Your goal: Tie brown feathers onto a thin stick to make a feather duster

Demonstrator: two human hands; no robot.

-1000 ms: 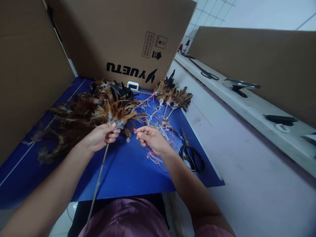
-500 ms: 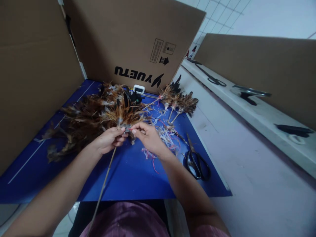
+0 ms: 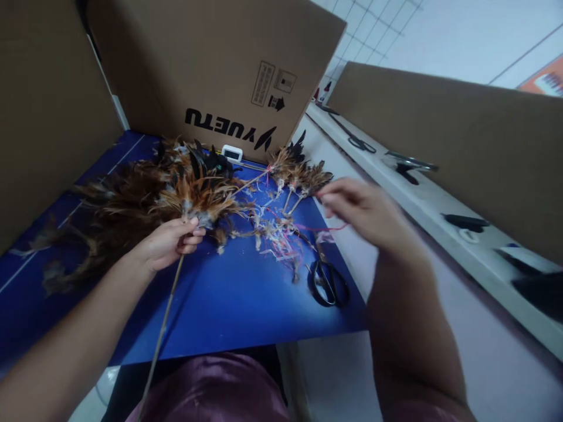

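Note:
My left hand (image 3: 171,241) is closed round the neck of a feather duster (image 3: 202,196), where brown feathers meet a thin stick (image 3: 163,328). The stick slants down towards my lap. Out past the right edge of the blue table, my right hand (image 3: 372,217) is raised and somewhat blurred, its thumb and fingers pinched. A bit of red shows at those fingertips, and a red string (image 3: 323,228) trails below the hand. Whether both are one string I cannot tell for certain. A big heap of brown feathers (image 3: 127,199) lies behind and left of my left hand.
Scissors with black handles (image 3: 328,284) lie near the blue table's (image 3: 229,316) right edge. String scraps (image 3: 284,243) litter the middle. Small feather bundles on sticks (image 3: 303,176) lie behind them. A cardboard panel (image 3: 211,64) and a white-framed device (image 3: 231,153) stand at the back.
My right hand has pulled away from the duster's neck, far to the right, with red string at its fingers. My left hand keeps its hold on the duster. The whole view has shifted.

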